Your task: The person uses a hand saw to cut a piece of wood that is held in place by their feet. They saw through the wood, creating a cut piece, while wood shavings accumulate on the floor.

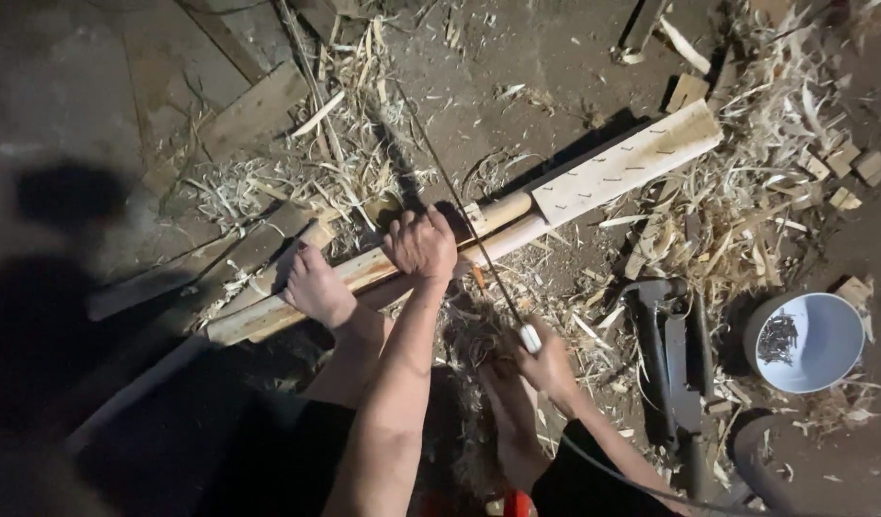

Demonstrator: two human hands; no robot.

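At the far left the dirt floor (67,105) lies in shadow, with flat offcut boards (254,110) and pale wood shavings (297,182) scattered toward the middle. A bare foot (316,287) presses down on the near-left end of two long wooden poles (383,268), which lie side by side on the floor. Their long axis runs from near left up to far right, where they meet a pale flat plank (627,163) marked with small dark staples or nails along its face.

The left hand (421,244) rests on top of the poles about midway along, its forearm reaching straight out from the body and its fingers (407,225) clenched over the wood, pinning it down. A thin saw blade (474,235) crosses the poles just right of that hand, running at a steep angle toward the person. The right hand (546,364) sits nearer the body and to the right, below the poles, fingers wrapped around the white-ended saw handle (530,337). So the cut line lies just beside the left hand and up and away from the right hand; the left hand is the one nearer to the poles.

Further right, a dark metal tool (675,354) lies on the floor among shavings, and beyond it stands a white bowl (828,321) holding a small heap of dark nails (778,337). Small wooden blocks (857,168) lie at the far right.
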